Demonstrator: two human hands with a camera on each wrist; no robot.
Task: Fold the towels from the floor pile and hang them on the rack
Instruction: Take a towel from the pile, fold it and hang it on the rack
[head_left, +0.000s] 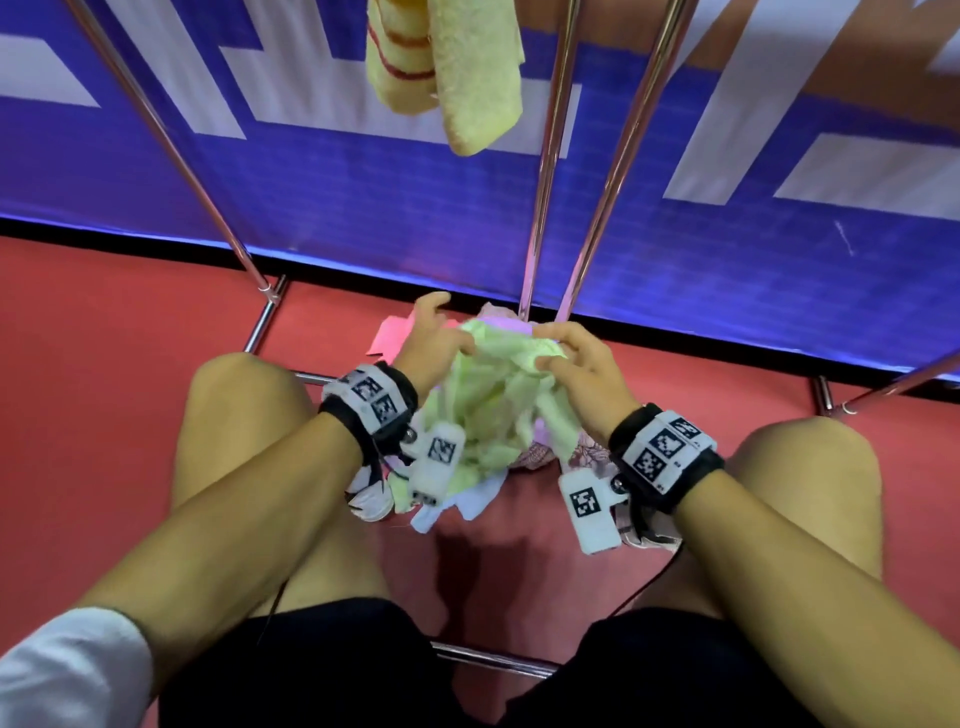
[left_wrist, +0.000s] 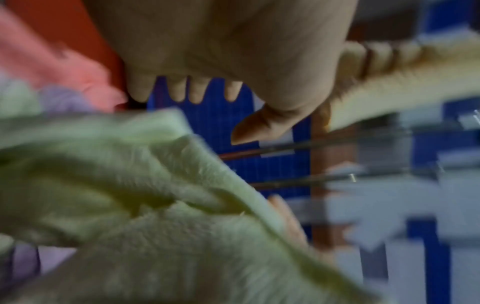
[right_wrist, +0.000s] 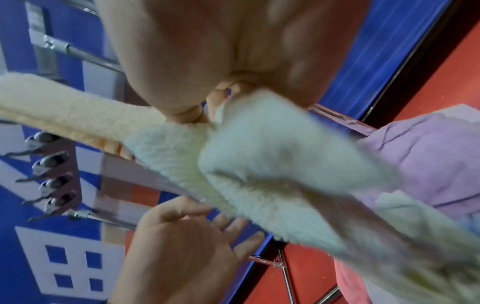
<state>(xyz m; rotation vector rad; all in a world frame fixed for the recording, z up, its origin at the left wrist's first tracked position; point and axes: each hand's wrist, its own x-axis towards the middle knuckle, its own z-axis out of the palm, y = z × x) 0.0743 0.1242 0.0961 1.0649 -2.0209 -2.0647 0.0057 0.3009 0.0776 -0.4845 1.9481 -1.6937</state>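
Observation:
A light green towel (head_left: 498, 395) hangs bunched between my hands over the floor pile (head_left: 535, 460). My right hand (head_left: 556, 348) pinches its top edge between thumb and fingers; the pinch (right_wrist: 218, 111) shows in the right wrist view. My left hand (head_left: 441, 332) is at the towel's left side with fingers spread, and it (right_wrist: 197, 226) holds nothing in the right wrist view. In the left wrist view the green towel (left_wrist: 130, 185) fills the lower left under my straight fingers (left_wrist: 182, 90). Two yellow towels (head_left: 447, 67) hang on the rack (head_left: 550, 156).
I squat on a red floor (head_left: 104, 364) with my knees on either side of the pile. A pink towel (head_left: 387, 335) and a purple towel (right_wrist: 428, 164) lie in the pile. Chrome rack legs (head_left: 265, 322) stand on the floor before a blue and white banner (head_left: 363, 208).

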